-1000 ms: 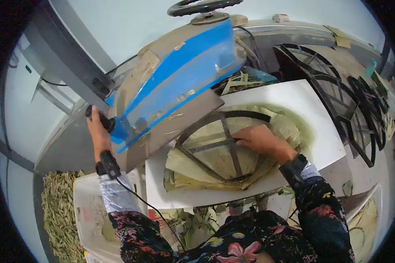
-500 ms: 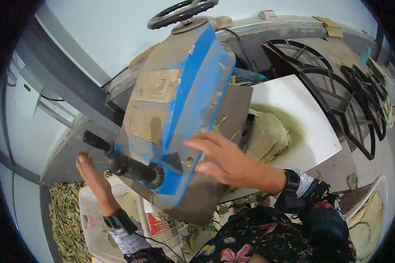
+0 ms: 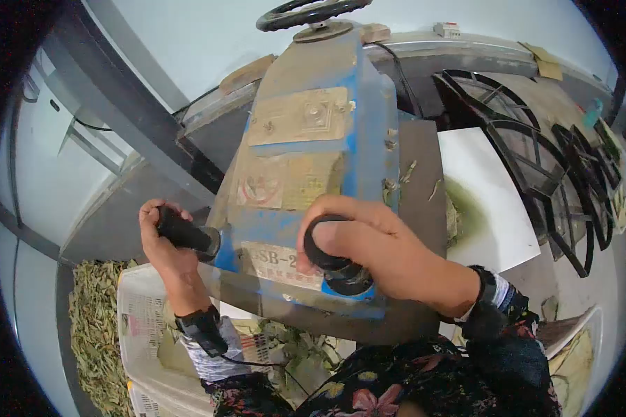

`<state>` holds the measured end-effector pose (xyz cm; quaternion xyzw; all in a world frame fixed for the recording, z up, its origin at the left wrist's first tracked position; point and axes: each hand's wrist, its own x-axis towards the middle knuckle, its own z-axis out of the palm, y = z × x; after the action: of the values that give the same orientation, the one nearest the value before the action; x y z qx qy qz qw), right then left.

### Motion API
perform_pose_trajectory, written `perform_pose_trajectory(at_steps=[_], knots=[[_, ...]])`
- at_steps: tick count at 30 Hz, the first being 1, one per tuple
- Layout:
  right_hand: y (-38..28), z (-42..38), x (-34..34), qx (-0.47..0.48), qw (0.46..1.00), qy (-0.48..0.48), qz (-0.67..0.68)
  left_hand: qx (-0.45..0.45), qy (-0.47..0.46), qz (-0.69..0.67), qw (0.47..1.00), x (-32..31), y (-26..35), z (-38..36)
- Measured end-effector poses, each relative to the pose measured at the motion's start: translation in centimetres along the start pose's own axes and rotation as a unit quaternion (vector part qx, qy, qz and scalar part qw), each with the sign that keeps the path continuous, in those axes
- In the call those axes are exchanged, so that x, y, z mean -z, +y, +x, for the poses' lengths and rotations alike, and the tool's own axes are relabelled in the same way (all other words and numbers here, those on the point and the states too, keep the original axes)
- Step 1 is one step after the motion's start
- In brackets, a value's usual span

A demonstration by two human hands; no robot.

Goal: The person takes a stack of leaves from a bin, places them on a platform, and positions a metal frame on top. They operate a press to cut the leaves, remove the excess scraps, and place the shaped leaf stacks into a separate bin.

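A dusty blue machine (image 3: 299, 160) with worn plates and labels stands in the middle, a black handwheel (image 3: 313, 14) at its top. Two black handles stick out from its near end. My left hand (image 3: 165, 243) is wrapped round the left handle (image 3: 188, 233). Around the right handle (image 3: 344, 278), my right hand (image 3: 368, 243) is closed, with the thumb lying over its top. Both wrists carry black straps.
Black metal frames (image 3: 528, 153) lie at the right beside a green-stained white sheet (image 3: 487, 201). White baskets (image 3: 135, 313) sit below left, near a heap of dried leaves (image 3: 94, 326). Another basket (image 3: 595, 347) is at lower right.
Both hands were open and off the handles; now each grips one. The machine's blue body has swung from a tilted angle to face me more squarely, and the right handle stands apart from the left.
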<state>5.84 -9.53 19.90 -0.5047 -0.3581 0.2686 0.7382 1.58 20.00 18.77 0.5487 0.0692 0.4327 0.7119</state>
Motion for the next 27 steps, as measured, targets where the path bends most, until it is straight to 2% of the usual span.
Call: perform_pose_trajectory(at_steps=[2, 6, 16, 21, 27], knots=[[0.0, -0.2, 0.1, -0.007, 0.999, 0.013, 0.031, -0.001, 0.013, -0.006, 1.0, -0.9, 0.2, -1.0], [-0.2, -1.0, 0.7, -0.027, 0.999, 0.037, -0.005, 0.018, 0.014, -0.004, 1.0, -1.5, 0.0, -2.2], [1.4, -3.0, 2.5, -0.001, 0.998, 0.057, -0.018, 0.008, -0.022, 0.01, 1.0, -1.4, -1.8, -4.8], [2.0, -3.3, 2.3, 0.0, 0.998, 0.068, -0.008, -0.005, 0.005, 0.011, 1.0, -0.8, -3.0, -4.8], [3.1, -3.5, 2.4, 0.016, 0.995, 0.089, -0.036, -0.021, -0.01, 0.047, 0.999, -1.5, -3.1, -5.6]])
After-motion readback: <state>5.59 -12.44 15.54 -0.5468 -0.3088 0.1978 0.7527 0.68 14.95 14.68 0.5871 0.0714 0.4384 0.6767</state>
